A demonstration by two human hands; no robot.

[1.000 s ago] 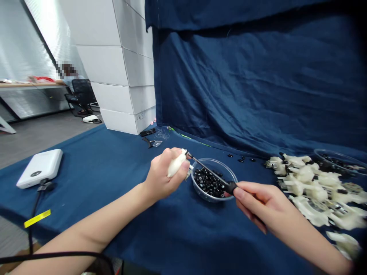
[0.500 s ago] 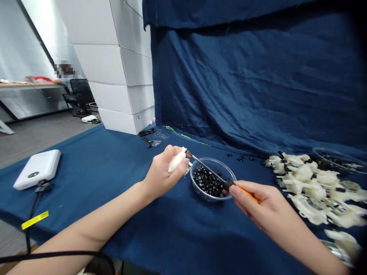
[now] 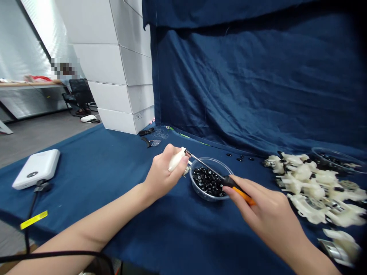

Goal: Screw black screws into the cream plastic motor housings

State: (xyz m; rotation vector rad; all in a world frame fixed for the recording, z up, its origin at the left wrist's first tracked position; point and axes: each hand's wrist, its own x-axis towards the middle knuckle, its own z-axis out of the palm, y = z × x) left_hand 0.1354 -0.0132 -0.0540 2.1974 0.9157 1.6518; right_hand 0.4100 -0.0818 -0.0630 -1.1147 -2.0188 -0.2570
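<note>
My left hand [image 3: 164, 170] is closed around a cream-white plastic part [image 3: 177, 160], which is mostly covered by the fingers. A screwdriver [image 3: 239, 191] with a black and orange handle is gripped in my right hand [image 3: 262, 208]. Its metal shaft points up and left, and the tip meets a small dark spot at the top of the white part. Just below the shaft stands a clear round plastic bowl [image 3: 197, 194] holding many small black pieces [image 3: 208, 181].
White plastic assemblies [image 3: 312, 183] are heaped at the right, by another clear bowl [image 3: 341, 160]. Loose black pieces [image 3: 241, 157] lie behind the near bowl. A white power bank [image 3: 37, 168] with a black cable is at left. White boxes [image 3: 114, 65] stand stacked behind; a person sits far off.
My right hand has shifted its hold on the screwdriver, turning over the handle so more orange shows. My left hand and the white part stay nearly in place.
</note>
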